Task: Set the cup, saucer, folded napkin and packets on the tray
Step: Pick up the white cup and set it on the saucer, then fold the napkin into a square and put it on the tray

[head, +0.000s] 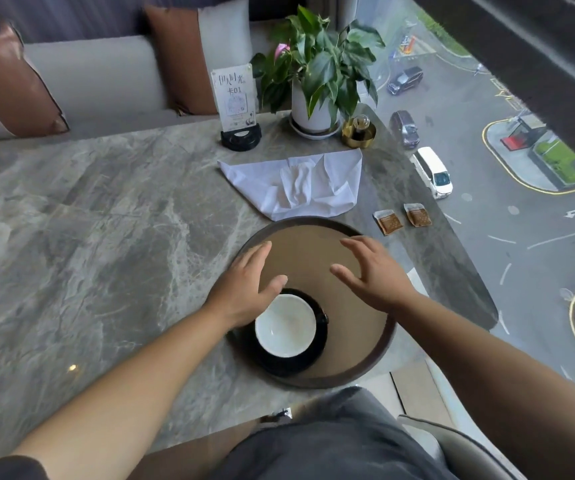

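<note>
2 bare hands hover over the round tray [376, 355]: left hand [244, 285] w/ fingers spread above the white cup [285, 326] on its black saucer [313, 358], both already on tray; ceramic, likely fragile, lift by saucer rim. Right hand [374, 271] spread, empty. Napkin [299, 185], soft, unfolded, beyond tray. 2 packets [403, 218], light, pinch edges.

Left hand [244, 285] flat, fingers spread; right hand [372, 271] open, fingers curled; both empty.

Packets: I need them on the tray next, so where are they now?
In the head view, both packets lie side by side on the marble table, just right of the tray rim, below the napkin's right corner.
</note>
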A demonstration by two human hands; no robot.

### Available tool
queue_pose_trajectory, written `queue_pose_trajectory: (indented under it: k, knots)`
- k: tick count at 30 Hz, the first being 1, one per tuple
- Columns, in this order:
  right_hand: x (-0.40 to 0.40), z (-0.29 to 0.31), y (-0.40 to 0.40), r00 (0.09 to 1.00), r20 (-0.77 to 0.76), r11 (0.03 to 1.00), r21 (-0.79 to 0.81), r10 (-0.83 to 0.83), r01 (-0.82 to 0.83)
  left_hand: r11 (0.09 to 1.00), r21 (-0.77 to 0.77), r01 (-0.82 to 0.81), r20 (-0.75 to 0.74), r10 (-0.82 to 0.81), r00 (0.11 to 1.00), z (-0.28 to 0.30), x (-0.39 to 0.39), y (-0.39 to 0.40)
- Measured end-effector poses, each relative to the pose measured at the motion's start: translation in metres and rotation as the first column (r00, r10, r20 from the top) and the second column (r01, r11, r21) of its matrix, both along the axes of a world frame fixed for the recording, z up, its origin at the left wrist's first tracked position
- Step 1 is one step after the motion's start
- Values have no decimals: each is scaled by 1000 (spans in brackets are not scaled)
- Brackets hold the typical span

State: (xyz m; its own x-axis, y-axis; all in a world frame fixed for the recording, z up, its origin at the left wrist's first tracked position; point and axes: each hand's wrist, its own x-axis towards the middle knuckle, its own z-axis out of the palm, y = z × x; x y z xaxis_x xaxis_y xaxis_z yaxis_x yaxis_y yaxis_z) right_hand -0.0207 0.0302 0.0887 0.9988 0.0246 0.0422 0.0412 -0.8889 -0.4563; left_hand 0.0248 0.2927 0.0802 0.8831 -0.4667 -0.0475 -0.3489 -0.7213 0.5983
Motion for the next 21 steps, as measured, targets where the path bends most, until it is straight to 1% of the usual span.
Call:
queue_pose_trajectory:
  k: [4, 7, 9, 12, 16, 21]
  knots:
    - [40, 6, -28, 999, 26, 998, -54, -27, 29, 999, 48, -15, 50, 13, 999, 7, 41, -38]
    - [75, 3, -49, 1000, 14, 996, -85, -21, 22, 991, 131, -28, 32, 24, 999, 8, 74, -66]
    - [99, -1, -62, 1000, -10, 997, -70, -20, 19, 984, 176, -43, 1, 43, 999, 7, 92, -82]
    - [134, -8, -75, 999, -40, 999, -41, -12, 11, 975, 189, -113, -51, 125, 991, 4, 118, -101]
    - [185, -16, -86, 996, -74, 999, -20, 42, -44, 948, 218, -230, -31, 242, 970, -2, 154, -115]
    - [238, -22, -85, 984, -175, 998, 49, -36, 45, 904, 320, -282, -45, 312, 949, -12, 195, -121]
